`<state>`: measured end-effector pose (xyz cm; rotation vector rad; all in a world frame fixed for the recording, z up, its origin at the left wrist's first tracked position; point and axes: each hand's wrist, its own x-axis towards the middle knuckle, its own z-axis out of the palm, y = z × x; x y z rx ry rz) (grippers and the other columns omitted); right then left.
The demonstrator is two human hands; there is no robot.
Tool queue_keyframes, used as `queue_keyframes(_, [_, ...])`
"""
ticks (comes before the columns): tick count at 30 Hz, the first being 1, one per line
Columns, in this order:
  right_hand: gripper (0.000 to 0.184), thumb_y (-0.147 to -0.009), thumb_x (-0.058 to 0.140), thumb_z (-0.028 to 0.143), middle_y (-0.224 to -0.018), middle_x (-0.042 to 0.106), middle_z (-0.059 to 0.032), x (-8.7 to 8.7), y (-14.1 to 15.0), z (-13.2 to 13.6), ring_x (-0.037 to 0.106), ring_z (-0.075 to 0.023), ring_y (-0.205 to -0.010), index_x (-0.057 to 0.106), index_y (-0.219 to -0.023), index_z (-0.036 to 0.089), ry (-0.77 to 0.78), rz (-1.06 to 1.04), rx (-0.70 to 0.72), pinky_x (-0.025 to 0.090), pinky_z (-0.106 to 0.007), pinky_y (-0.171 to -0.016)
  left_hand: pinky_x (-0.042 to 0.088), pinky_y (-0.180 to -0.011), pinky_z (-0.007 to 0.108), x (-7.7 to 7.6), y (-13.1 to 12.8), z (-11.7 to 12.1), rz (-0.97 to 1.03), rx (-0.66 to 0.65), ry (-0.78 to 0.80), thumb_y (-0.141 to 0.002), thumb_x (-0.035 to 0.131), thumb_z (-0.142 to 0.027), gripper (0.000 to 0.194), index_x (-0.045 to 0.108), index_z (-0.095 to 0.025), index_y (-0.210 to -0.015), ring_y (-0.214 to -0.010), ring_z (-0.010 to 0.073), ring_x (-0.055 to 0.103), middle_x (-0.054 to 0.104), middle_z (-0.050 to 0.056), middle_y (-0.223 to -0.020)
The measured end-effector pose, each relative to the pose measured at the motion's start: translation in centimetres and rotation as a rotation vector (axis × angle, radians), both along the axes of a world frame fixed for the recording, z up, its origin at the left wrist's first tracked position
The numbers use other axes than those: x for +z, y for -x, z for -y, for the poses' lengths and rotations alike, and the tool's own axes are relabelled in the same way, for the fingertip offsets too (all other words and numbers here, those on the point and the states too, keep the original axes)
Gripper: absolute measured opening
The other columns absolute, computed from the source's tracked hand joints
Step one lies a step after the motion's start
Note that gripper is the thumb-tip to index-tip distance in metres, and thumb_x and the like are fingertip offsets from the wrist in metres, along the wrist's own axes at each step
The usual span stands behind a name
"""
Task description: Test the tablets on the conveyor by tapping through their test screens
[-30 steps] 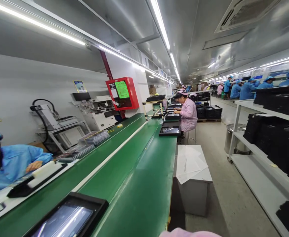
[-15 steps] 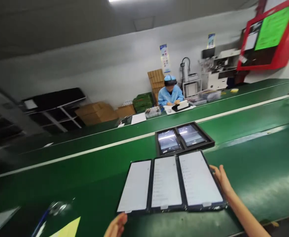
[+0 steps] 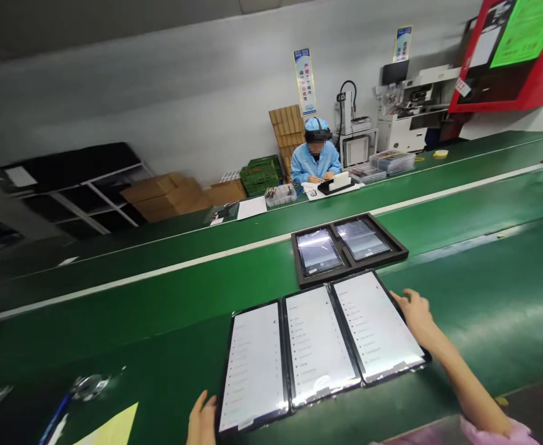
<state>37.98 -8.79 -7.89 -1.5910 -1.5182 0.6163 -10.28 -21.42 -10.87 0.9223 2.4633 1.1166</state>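
Observation:
Three tablets with lit white list screens lie side by side on the green belt: the left tablet, the middle tablet and the right tablet. Clear film glints at their edges. My left hand is at the left tablet's outer lower edge, thumb and finger apart. My right hand rests its fingertips against the right tablet's outer upper edge, fingers spread. Neither hand is visibly closed around a tablet. Just behind the row, a black tray holds two darker tablets in film.
A yellow sheet, a blue pen and a clear film-like coil lie to the left. Across the belt, a person in blue works at a bench. A red cabinet hangs at the right.
My left hand has shifted from the left tablet's lower corner to its outer side. The row now appears turned, its left end nearer me. My right hand stays by the right tablet.

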Motion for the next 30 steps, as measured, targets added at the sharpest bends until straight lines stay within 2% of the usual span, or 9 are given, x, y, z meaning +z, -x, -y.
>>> queue_keyframes(3, [0.070,-0.093,0.025,0.076,-0.157,0.020,-0.0098,2.1,2.1,1.5,0.018,-0.0445,-0.137,0.061,-0.133,0.032,-0.179,0.356,0.084,0.014,-0.071,-0.106,0.020,-0.112,0.063,1.3,-4.2,0.4,-0.281,-0.146,0.028,-0.088,0.037,-0.066,0.059,0.054,-0.037,-0.136,-0.145,0.0367,0.027,0.035,0.006,-0.157])
queue_keyframes(6, [0.055,-0.097,0.028,0.069,-0.158,0.020,-0.0040,3.1,4.6,2.7,0.023,-0.0384,-0.136,0.060,-0.132,0.041,-0.281,0.642,0.459,0.018,-0.063,-0.110,0.007,-0.110,0.069,2.7,-9.1,-0.2,-0.511,-0.357,0.078,-0.093,0.037,-0.053,0.044,0.062,-0.041,-0.127,-0.147,0.0364,0.018,0.029,0.001,-0.160])
queue_keyframes(8, [0.046,-0.099,0.033,0.064,-0.155,0.026,-0.0032,2.8,5.4,3.0,0.027,-0.0374,-0.134,0.062,-0.128,0.044,-0.268,0.718,0.558,0.016,-0.062,-0.110,0.008,-0.109,0.071,3.3,-11.6,-0.9,-0.566,-0.404,0.097,-0.095,0.035,-0.048,0.043,0.063,-0.041,-0.127,-0.147,0.0366,0.015,0.028,0.001,-0.160])
queue_keyframes(15, [0.057,-0.101,0.022,0.052,-0.138,0.044,-0.0080,1.8,1.9,3.2,0.038,-0.0349,-0.122,0.076,-0.102,0.037,-0.413,0.675,0.260,0.020,-0.062,-0.104,0.007,-0.106,0.075,3.1,-15.1,-2.4,-0.615,-0.457,0.172,-0.095,0.041,-0.048,0.041,0.064,-0.037,-0.126,-0.145,0.0407,0.016,0.028,0.006,-0.160])
queue_keyframes(20, [0.068,-0.100,0.012,0.056,-0.133,0.043,-0.0092,2.8,1.2,4.3,0.041,-0.0340,-0.115,0.076,-0.103,0.034,-0.497,0.562,0.092,0.027,-0.059,-0.101,0.007,-0.108,0.073,2.9,-16.6,-1.2,-0.606,-0.685,0.154,-0.090,0.050,-0.056,0.051,0.053,-0.040,-0.138,-0.145,0.0426,0.015,0.018,0.007,-0.163])
queue_keyframes(22, [0.067,-0.101,0.015,0.055,-0.133,0.042,-0.0094,3.0,1.4,4.6,0.041,-0.0340,-0.115,0.077,-0.100,0.033,-0.524,0.561,0.078,0.028,-0.058,-0.100,0.007,-0.109,0.072,3.0,-16.2,-0.9,-0.639,-0.596,0.131,-0.090,0.048,-0.059,0.057,0.047,-0.038,-0.143,-0.146,0.0421,0.013,0.013,0.009,-0.163])
queue_keyframes(25, [0.062,-0.101,0.019,0.053,-0.133,0.042,-0.0093,3.0,1.5,4.9,0.040,-0.0334,-0.113,0.077,-0.099,0.032,-0.538,0.580,0.070,0.028,-0.057,-0.100,0.007,-0.107,0.074,3.1,-13.9,-0.8,-0.684,-0.299,0.081,-0.095,0.032,-0.058,0.064,0.038,-0.024,-0.149,-0.144,0.0437,0.019,0.010,0.019,-0.162])
queue_keyframes(27, [0.059,-0.102,0.021,0.050,-0.133,0.043,-0.0087,2.9,1.6,4.9,0.040,-0.0328,-0.113,0.077,-0.101,0.033,-0.524,0.583,0.067,0.029,-0.057,-0.100,0.007,-0.106,0.076,3.3,-11.9,-1.0,-0.693,-0.160,0.045,-0.096,0.026,-0.057,0.071,0.029,-0.015,-0.152,-0.134,0.0451,0.038,0.011,0.026,-0.159])
queue_keyframes(30, [0.052,-0.102,0.025,0.045,-0.133,0.043,-0.0088,2.9,2.0,4.8,0.039,-0.0324,-0.112,0.076,-0.103,0.032,-0.518,0.575,0.067,0.031,-0.057,-0.098,0.012,-0.106,0.075,3.7,-9.9,-1.3,-0.689,-0.131,0.047,-0.094,0.029,-0.059,0.079,0.016,-0.010,-0.155,-0.101,0.0361,0.062,0.019,0.030,-0.155])
